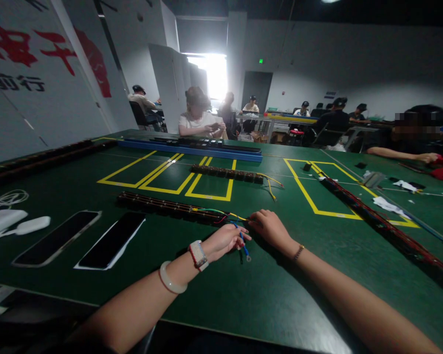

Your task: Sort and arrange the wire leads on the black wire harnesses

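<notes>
A long black segmented strip (162,201) with copper-coloured lines along it lies on the green table in front of me. Several thin wires come from its right end. My left hand (225,242) has its fingers closed around a blue wire (246,250), whose ring terminal hangs below the fingertips. Beside it, my right hand (271,227) rests low over the table. Its bent fingers pinch the end of a yellow-green wire (237,216), and the wire's tip is hidden under them. The two hands are close together, slightly apart.
A shorter black strip (227,172) with yellow leads lies farther back. Left are two phones (57,238) (112,241) and a white charger (31,225). A long wired strip (384,221) runs along the right. Blue rails (192,150) lie at the back; co-workers sit around.
</notes>
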`<state>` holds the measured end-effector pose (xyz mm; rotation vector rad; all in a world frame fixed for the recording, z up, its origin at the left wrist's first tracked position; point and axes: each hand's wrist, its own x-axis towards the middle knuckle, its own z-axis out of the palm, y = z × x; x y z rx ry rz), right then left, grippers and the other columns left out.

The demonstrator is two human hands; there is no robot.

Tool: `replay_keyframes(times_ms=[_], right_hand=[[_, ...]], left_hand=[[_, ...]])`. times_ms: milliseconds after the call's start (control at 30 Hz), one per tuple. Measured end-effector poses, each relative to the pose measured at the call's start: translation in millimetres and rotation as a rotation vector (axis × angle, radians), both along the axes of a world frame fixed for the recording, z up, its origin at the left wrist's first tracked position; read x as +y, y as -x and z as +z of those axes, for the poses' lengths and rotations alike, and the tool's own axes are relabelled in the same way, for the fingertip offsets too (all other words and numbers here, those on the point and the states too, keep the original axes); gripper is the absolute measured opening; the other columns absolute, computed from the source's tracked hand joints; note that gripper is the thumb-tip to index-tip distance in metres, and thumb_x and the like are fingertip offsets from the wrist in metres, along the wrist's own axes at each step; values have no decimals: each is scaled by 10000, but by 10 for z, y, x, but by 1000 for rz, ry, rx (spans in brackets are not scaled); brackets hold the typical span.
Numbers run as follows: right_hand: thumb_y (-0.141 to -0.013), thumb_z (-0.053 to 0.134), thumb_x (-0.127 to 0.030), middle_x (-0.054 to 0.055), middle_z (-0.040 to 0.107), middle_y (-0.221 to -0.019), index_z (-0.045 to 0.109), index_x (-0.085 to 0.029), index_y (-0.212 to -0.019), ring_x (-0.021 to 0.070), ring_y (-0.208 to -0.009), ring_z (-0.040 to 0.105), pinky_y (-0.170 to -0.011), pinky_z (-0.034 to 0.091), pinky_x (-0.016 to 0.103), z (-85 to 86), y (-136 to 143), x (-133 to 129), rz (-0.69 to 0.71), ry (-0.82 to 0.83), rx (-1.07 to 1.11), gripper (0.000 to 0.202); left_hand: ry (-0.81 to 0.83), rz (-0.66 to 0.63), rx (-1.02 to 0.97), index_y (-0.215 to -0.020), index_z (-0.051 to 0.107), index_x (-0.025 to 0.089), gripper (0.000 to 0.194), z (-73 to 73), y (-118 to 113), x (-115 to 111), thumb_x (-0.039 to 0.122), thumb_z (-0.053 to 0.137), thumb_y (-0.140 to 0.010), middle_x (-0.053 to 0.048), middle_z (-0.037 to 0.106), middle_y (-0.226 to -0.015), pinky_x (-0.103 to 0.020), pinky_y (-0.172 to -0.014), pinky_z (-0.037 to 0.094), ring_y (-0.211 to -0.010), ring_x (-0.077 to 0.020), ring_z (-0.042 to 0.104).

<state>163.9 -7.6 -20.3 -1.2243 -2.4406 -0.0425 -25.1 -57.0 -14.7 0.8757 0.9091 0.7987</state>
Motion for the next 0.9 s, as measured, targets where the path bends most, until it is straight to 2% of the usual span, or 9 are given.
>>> replay_keyframes(times_ms=[167,233,333,433,533,633,767,900], right_hand=[[-900,551,-311,42,634,-791,657,-179,-855,171,-773,546,-699,338,270,-80,-42,57,3,35,14,175],[-896,557,-309,39,637,-786,655,-180,-848,170,-769,548,-692,332,268,-79,-34,73,-10,30,37,169],[-889,560,-314,40,641,-792,657,-183,-844,168,-753,545,-676,326,269,-88,-34,89,-36,19,56,169],[-888,559,-321,36,638,-794,655,-186,-846,167,-750,544,-674,334,268,-111,-55,108,-61,22,82,171],[-891,553,-335,35,627,-791,652,-189,-847,163,-745,544,-670,346,261,-128,-82,132,-80,27,117,182],[-888,555,-351,36,618,-785,651,-189,-838,160,-734,545,-661,353,259,-130,-95,146,-97,37,130,195],[-885,556,-359,35,612,-782,651,-187,-832,158,-726,544,-656,359,255,-113,-90,134,-98,63,123,204],[-879,570,-348,30,611,-775,652,-184,-831,151,-722,539,-653,358,248,-90,-80,110,-100,82,140,190]], left_hand=[[-190,-113,337,-836,554,105,322,113,86,33,399,434,-893,-32,617,-658,-205,-424,256,-392,-51,400],[-264,-147,527,-777,557,119,359,165,124,50,405,382,-906,-8,581,-575,-212,-417,241,-353,-57,354],[-435,-132,828,-671,564,148,356,214,156,43,352,389,-904,-4,539,-512,-233,-505,326,-417,-100,436],[-624,-54,1055,-624,556,173,327,216,160,5,334,445,-887,-19,520,-530,-279,-640,378,-532,-155,520],[-716,-11,1125,-620,537,189,272,190,158,-17,315,502,-859,-35,500,-555,-333,-734,391,-626,-214,566],[-725,14,1078,-608,524,198,256,174,164,-13,312,530,-837,-36,481,-552,-357,-782,391,-687,-244,581],[-732,-7,1036,-557,493,205,307,201,167,-16,356,550,-818,-24,461,-525,-341,-783,388,-693,-239,579],[-761,-4,1108,-552,459,203,346,260,162,-32,401,518,-830,-22,448,-513,-324,-749,377,-675,-235,575]])
